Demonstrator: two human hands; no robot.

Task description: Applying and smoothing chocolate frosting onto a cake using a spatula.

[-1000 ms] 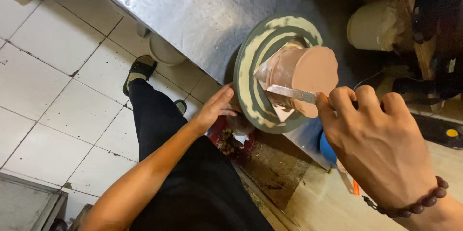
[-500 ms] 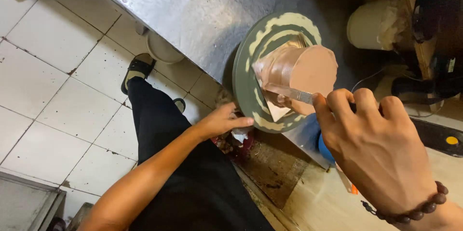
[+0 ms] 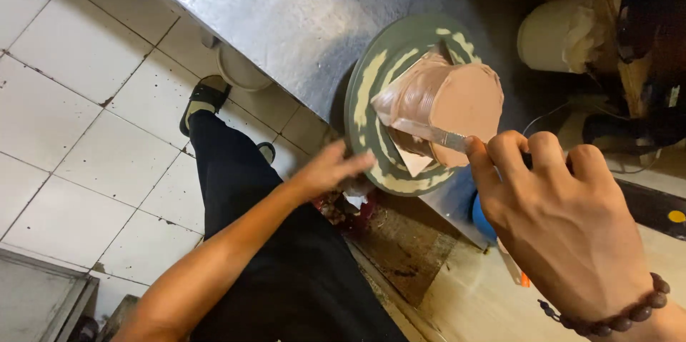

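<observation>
One round pink cake (image 3: 446, 102), smooth; steel spatula (image 3: 429, 132) flat.

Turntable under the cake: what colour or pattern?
Dull green turntable with pale cream smears around its rim, seen in the head view.

The right hand (image 3: 564, 228) presses a metal spatula (image 3: 429, 132) against a pink frosted cake (image 3: 450, 99). The left hand (image 3: 332, 168) touches the green turntable's (image 3: 364, 92) near edge

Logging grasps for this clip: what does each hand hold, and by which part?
The right hand grips a metal spatula by its handle end, blade against the cake. The left hand holds nothing, fingers at the turntable rim.
</observation>
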